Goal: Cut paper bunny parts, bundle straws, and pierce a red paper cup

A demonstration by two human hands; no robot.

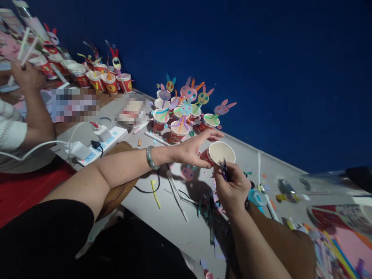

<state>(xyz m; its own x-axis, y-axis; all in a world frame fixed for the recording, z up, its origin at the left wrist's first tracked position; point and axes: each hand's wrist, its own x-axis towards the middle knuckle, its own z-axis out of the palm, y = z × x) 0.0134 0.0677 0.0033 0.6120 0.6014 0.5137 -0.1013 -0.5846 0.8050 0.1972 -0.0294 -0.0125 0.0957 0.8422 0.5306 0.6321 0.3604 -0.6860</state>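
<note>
My left hand (193,149), with a green bangle at the wrist, is curved around a red-and-white paper cup (222,152). Its thumb lies below the cup's wall and the fingers reach past the far side. The cup tilts with its mouth towards me, and no decoration shows in it. In my right hand (232,186) is a small pair of scissors (223,172) with dark blades and purplish handles, the tips up against the cup's near rim. Below the cup, a pink paper rabbit face (188,173) lies on the table among paper scraps.
Several cups with paper rabbit figures (186,110) stand by the blue wall (261,77). More red cups (124,83) are farther left. A co-worker's hand (29,77) holds white sticks. A power strip (107,143) with cables lies left; coloured strips (334,252) lie right.
</note>
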